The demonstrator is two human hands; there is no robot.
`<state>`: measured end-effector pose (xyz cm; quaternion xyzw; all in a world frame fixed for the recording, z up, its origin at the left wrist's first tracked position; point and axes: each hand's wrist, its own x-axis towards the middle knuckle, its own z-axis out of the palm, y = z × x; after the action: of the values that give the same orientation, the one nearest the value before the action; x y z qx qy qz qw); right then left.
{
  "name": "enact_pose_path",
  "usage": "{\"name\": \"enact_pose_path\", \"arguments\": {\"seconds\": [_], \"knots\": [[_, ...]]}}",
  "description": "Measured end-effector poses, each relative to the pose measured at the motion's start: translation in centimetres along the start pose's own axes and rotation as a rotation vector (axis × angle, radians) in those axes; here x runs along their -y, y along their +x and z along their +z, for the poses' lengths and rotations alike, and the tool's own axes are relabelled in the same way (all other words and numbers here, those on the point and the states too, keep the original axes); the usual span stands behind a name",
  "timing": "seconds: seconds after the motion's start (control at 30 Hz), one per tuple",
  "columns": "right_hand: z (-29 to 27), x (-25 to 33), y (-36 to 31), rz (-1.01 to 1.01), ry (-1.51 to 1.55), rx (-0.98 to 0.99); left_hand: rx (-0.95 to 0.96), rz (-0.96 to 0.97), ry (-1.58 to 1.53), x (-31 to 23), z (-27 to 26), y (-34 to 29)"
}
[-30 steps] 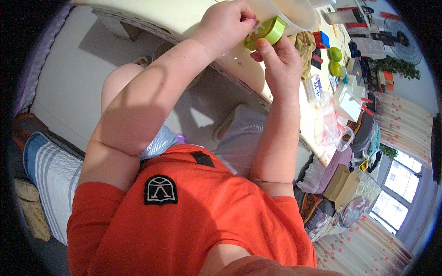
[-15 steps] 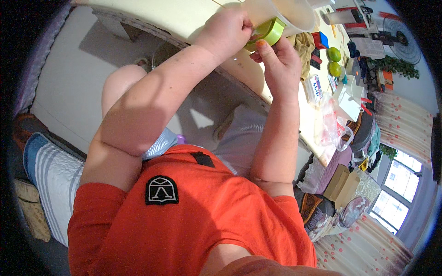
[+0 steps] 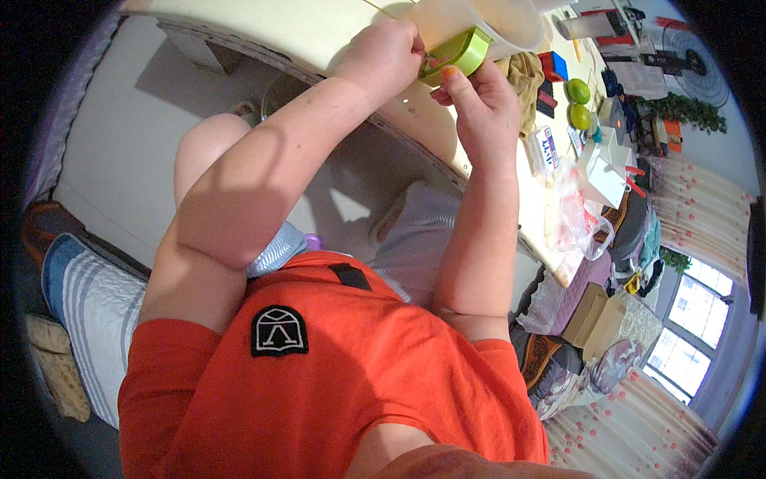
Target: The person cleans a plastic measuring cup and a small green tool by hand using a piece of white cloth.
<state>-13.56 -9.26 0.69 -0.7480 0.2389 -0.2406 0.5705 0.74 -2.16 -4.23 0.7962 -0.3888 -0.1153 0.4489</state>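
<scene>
Here, the fingers of the right hand [image 3: 491, 108] are clamped on a lime-green rounded piece [image 3: 466, 59], the thumb on its near side. The left hand [image 3: 381, 54] has its fingers curled at the piece's left end; whether they grip anything cannot be told. The piece is just beside a translucent tub [image 3: 515, 25], near the edge of the pale surface [image 3: 303, 32]. Farther right lie a brownish cloth [image 3: 524, 84], a red-and-blue block [image 3: 554, 67] and two round green fruits [image 3: 579, 91].

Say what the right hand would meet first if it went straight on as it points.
Past the green plastic piece that it holds, the right hand would probably meet the translucent plastic tub, though depth is unclear here.
</scene>
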Motion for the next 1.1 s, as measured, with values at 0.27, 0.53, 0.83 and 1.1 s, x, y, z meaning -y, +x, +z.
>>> {"name": "enact_pose_path", "arguments": {"seconds": [0.27, 0.53, 0.83, 1.1], "knots": [[-0.1, -0.1, -0.2, -0.033, 0.034, 0.029, -0.094, 0.189, -0.079, -0.8, -0.9, 0.0], [-0.3, -0.3, -0.1, -0.046, 0.006, 0.027, -0.070, 0.103, 0.013, -0.1, -0.3, 0.1], [-0.3, -0.2, 0.0, -0.025, 0.029, 0.025, -0.033, 0.065, 0.066, 0.0, -0.2, 0.1], [-0.3, -0.2, -0.2, -0.029, 0.027, 0.026, -0.264, 0.313, -0.110, -1.0, -1.2, -0.3]]}}
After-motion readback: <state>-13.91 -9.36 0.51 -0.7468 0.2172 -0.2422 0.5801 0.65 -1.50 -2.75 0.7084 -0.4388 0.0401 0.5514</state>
